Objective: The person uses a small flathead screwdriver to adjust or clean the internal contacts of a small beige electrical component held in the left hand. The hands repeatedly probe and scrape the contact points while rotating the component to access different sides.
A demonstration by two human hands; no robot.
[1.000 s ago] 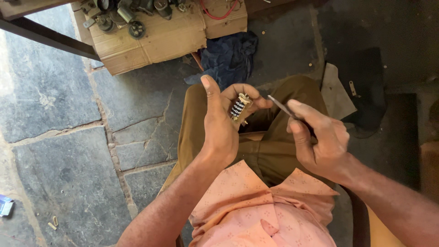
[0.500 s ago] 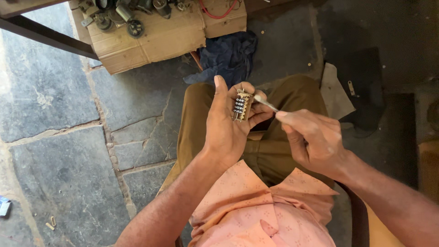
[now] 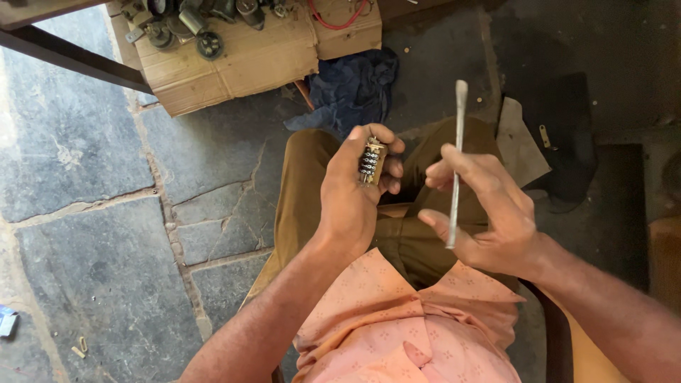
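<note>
My left hand (image 3: 355,191) grips a small cylindrical metal part with coiled springs (image 3: 371,162), held upright above my lap. My right hand (image 3: 489,213) holds a long thin metal rod (image 3: 456,163) that stands nearly vertical, its flattened end pointing up and away from the part. The two hands are apart, with a gap about a hand's width between them. I sit with brown trousers (image 3: 305,191) and a pink patterned shirt (image 3: 397,326) below the hands.
A cardboard sheet (image 3: 262,60) with several small metal parts and a red wire lies on the stone floor ahead. A dark blue cloth (image 3: 355,89) is bunched just beyond my knees. A black mat with a grey scrap (image 3: 521,142) is on the right.
My right hand pulled the rod away from the sprung part and swung it from slanting to nearly upright. My left hand kept its hold and turned the part slightly.
</note>
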